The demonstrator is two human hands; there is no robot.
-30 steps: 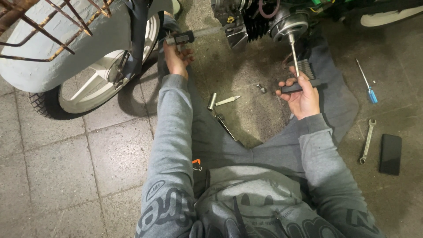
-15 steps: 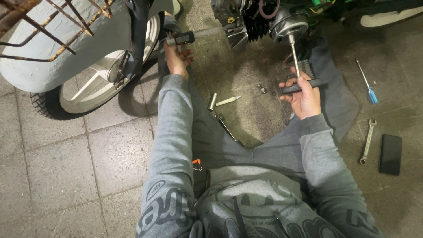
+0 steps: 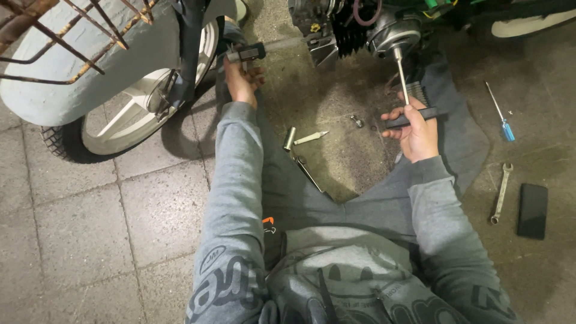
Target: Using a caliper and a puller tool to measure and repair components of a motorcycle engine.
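My right hand [image 3: 414, 129] grips the black crossbar handle of a T-handle wrench [image 3: 403, 90], whose metal shaft runs up into the round silver engine cover [image 3: 393, 30] of a scooter. My left hand [image 3: 241, 78] reaches far forward and holds a dark bar-shaped part [image 3: 247, 53] beside the white rear wheel [image 3: 129, 114]. Both arms wear grey sleeves. I sit on the floor with my legs spread toward the engine.
A socket [image 3: 289, 138], a small pointed metal piece [image 3: 311, 137] and a flat metal tool [image 3: 309, 173] lie between my legs. A blue-handled screwdriver [image 3: 501, 114], a spanner [image 3: 500, 193] and a black phone [image 3: 532, 210] lie on the right. A rusty wire basket [image 3: 54, 30] hangs top left.
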